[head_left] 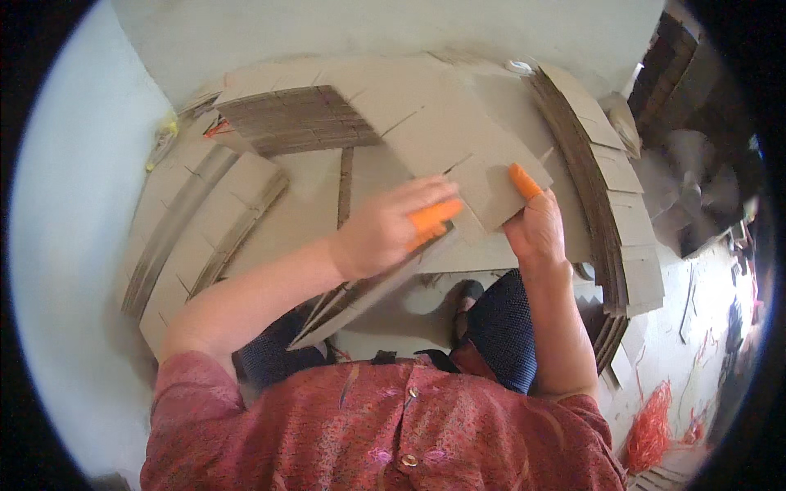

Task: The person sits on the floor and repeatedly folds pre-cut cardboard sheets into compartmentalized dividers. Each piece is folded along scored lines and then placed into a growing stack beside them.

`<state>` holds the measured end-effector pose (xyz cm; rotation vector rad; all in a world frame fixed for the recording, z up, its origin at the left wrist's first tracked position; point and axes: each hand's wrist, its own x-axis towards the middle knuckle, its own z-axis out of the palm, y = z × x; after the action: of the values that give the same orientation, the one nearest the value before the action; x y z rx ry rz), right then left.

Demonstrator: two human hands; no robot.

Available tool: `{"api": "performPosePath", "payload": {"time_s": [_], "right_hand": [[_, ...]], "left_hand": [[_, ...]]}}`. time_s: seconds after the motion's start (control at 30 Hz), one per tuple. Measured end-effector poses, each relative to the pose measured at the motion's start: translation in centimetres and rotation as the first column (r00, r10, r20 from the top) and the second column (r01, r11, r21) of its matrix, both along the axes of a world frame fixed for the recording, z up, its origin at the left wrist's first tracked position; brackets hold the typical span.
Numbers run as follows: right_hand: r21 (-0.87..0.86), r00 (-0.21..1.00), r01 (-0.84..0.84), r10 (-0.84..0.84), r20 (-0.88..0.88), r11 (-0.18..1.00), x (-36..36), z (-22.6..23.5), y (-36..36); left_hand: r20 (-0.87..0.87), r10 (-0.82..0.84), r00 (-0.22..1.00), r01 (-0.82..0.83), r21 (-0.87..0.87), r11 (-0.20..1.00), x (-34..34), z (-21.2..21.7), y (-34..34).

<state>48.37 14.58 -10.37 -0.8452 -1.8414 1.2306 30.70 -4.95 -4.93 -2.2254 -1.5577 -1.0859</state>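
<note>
Cardboard crowds a table beside pale walls; right fingers pinch a sheet, left fingers' hold unclear.

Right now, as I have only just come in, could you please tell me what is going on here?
A person in a red patterned shirt is handling slotted cardboard. The right hand grips a cardboard sheet near its corner, its orange-covered thumb on top. The left hand, with orange covers on its fingers, is motion-blurred close to that sheet; I cannot tell whether it grips anything. Slotted cardboard stacks stand on both sides, left and right.
</note>
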Motion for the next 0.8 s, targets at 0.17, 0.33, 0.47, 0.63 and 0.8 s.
{"api": "performPosePath", "payload": {"time_s": [0.17, 0.33, 0.47, 0.63, 0.8], "right_hand": [[0.420, 0.942, 0.285, -0.333, 0.044, 0.861, 5.8, -0.5, 0.1], [0.396, 0.950, 0.286, -0.312, 0.001, 0.873, 7.9, 2.7, -2.8], [0.178, 0.965, 0.164, -0.120, -0.231, 0.970, 8.4, 1.4, -2.1], [0.241, 0.998, 0.037, -0.026, -0.050, 0.970, 9.0, 2.7, -2.9], [0.260, 1.000, -0.005, 0.007, -0.004, 0.966, 9.0, 2.6, -2.3]], "left_hand": [[0.539, 0.525, 0.658, -0.115, -0.618, 0.778, -1.2, -0.4, -3.3], [0.176, 0.594, 0.785, -0.333, -0.689, 0.644, -3.0, -1.5, -5.7], [0.241, 0.584, 0.775, -0.293, -0.682, 0.670, -4.6, -1.4, -7.2], [0.042, 0.674, 0.737, -0.457, -0.704, 0.543, -6.1, -1.7, -8.1], [0.086, 0.629, 0.772, -0.467, -0.594, 0.655, -6.7, -2.7, -8.4]]}}
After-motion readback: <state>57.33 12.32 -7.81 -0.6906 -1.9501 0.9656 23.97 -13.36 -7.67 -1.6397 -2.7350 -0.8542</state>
